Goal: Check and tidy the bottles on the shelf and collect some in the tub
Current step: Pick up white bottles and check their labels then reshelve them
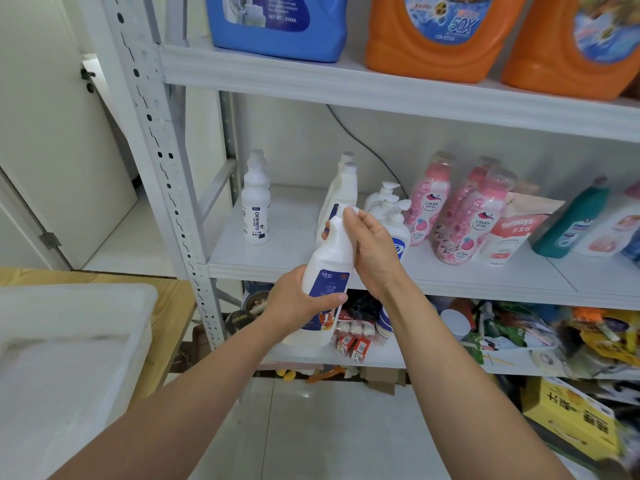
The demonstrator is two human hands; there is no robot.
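Open shelf (294, 237) space at 11 o'clock of tilted white blue-labelled bottle (327, 266), left hand (298, 303) gripping its body, right hand (372, 249) curled round its top, tub (69, 341) at 8 o'clock.

This looks like a storeroom, maybe in a home or a small shop. A tall metal shelf (381, 88) holds big soap jugs (440, 46) up top and cleaning bottles (256, 209) below. Packets (519, 327) are crammed underneath. A yellow box (571, 420) sits on the tiled floor (329, 427).
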